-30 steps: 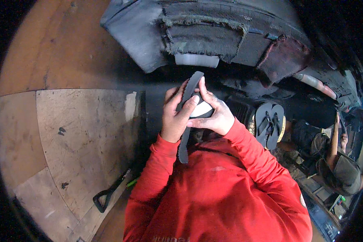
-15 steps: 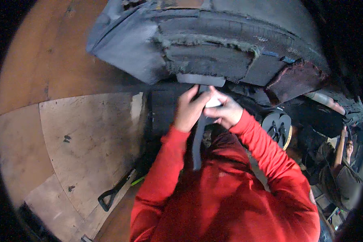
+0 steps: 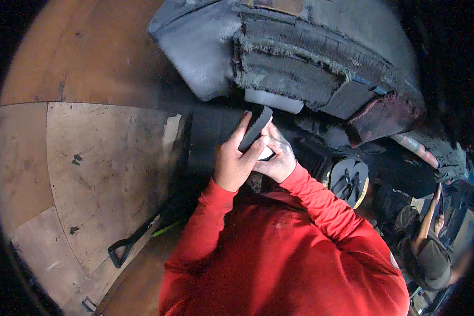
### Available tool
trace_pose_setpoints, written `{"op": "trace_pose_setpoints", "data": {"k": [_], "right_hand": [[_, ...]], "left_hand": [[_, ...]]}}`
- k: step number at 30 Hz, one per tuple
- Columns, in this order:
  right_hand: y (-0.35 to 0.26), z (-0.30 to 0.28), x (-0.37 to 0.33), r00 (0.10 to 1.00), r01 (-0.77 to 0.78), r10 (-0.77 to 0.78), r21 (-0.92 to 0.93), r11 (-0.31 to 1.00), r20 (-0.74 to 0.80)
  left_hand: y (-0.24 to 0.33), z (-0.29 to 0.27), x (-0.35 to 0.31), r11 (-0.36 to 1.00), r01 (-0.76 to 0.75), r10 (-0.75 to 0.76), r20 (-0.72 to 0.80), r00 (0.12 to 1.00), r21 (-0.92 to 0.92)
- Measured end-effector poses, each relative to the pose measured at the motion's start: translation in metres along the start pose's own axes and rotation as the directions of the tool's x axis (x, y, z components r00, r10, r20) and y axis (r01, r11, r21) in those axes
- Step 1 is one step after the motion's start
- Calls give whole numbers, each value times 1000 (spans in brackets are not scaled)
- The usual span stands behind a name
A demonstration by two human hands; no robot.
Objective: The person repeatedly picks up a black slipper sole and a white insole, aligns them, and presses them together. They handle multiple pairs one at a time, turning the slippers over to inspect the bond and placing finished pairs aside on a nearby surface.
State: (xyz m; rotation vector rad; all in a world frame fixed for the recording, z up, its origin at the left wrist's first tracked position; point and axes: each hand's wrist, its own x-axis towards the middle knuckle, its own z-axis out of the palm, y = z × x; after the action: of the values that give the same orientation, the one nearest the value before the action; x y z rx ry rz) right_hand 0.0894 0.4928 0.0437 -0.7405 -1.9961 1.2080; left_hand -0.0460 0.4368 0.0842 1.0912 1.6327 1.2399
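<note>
My hands meet in front of the padded bench, at the middle of the view. A dark grey flat strip (image 3: 256, 127) is gripped in my left hand (image 3: 231, 162), its upper end bending over past the fingertips. My right hand (image 3: 280, 156) is closed around a small white piece (image 3: 266, 153), pressed close against my left fingers. The exact kind of the white piece cannot be made out. Just beyond the fingertips, a pale grey roll-like edge (image 3: 274, 101) sticks out beneath the frayed cloth padding (image 3: 289, 71).
A pair of dark flip-flops (image 3: 348, 181) lies to the right. Wooden boards (image 3: 116, 174) stand at the left, with a black D-shaped handle (image 3: 122, 252) near them. A reddish worn cloth (image 3: 384, 117) hangs from the bench. Another person (image 3: 426, 258) works at the far right.
The grey strip, which hung down below my hands, now points up between them. My hands have drawn closer together and slightly lower. The view has shifted, so the bench appears farther right.
</note>
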Motion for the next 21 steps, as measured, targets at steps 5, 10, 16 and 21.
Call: {"op": "trace_pose_setpoints", "data": {"k": [5,10,16,21], "right_hand": [[-19,-16,3,921,-372,277,412,832,273],[-29,-24,3,787,-612,341,721,324,514],[-11,-39,21,699,-612,421,788,-66,578],[10,-51,26,699,-665,482,729,165,528]], "left_hand": [[31,-16,8,995,-7,-2,93,996,95],[51,-20,7,981,190,-193,130,972,38],[26,3,43,973,231,-231,164,959,23],[-9,21,45,960,211,-189,130,973,-185]]}}
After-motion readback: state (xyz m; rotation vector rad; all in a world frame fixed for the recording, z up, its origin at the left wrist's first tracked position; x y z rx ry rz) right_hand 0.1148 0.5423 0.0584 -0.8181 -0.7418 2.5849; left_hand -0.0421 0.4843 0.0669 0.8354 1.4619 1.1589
